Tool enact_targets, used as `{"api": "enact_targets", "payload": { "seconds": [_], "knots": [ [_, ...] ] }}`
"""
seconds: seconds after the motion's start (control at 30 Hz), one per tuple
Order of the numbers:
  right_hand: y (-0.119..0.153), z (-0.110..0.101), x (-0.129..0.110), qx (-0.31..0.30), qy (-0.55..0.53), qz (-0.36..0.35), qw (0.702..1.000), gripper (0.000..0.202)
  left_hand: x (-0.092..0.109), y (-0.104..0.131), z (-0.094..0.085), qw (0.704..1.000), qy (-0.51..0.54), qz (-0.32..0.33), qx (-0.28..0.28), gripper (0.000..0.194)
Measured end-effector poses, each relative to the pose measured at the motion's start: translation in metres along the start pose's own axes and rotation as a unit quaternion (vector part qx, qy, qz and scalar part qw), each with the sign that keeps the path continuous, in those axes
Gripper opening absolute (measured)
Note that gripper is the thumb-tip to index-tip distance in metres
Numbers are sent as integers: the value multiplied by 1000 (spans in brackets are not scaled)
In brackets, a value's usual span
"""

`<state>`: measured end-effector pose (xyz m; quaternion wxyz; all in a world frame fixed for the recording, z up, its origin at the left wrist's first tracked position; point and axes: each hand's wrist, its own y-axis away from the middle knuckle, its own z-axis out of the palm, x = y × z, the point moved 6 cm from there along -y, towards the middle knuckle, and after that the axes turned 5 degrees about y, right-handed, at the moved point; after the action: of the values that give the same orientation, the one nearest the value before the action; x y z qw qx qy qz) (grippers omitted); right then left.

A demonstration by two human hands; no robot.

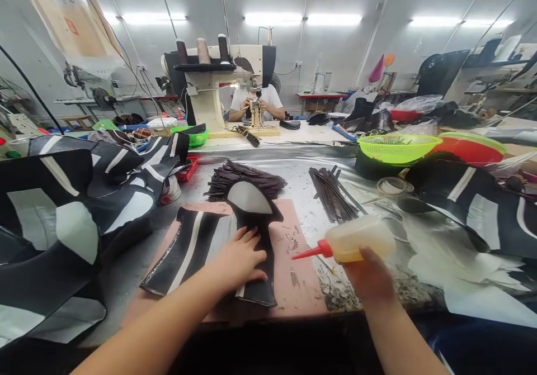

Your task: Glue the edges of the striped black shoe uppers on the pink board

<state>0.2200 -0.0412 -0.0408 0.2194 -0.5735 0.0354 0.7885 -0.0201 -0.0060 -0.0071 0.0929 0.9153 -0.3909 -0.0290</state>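
My left hand (pixel 240 257) lies flat with its fingers spread on a black boot upper piece (pixel 255 288), which has white strips and a grey rounded patch at its top. Beneath that piece is a pink board (pixel 289 235) with dark smears. In my right hand (pixel 369 277) is a squeeze bottle (pixel 364 235) of yellowish liquid, held tilted over on its side. Its red nozzle points left, above the pink board and apart from the boot piece. A pile of dark strips (pixel 243 178) lies behind the piece, and a smaller bundle of strips (pixel 333 193) lies to the right.
Black boot pieces (pixel 46 213) are heaped at the left, with more boot pieces (pixel 461 202) at the right. Thin white sheets (pixel 465 257) lie near the right edge. A yellow-green basket (pixel 398 147) stands behind. Across the table, a person (pixel 268 104) works at a sewing machine (pixel 210 101).
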Motion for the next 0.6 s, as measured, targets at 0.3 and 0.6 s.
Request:
{"api": "enact_targets", "payload": {
  "seconds": [0.3,0.6],
  "knots": [
    [-46,41,30,33,68,6,997,49,-17,-16,13,999,21,-45,19,85],
    [-81,83,39,-4,192,-32,981,52,-16,-18,14,998,47,-49,6,86]
  ]
}}
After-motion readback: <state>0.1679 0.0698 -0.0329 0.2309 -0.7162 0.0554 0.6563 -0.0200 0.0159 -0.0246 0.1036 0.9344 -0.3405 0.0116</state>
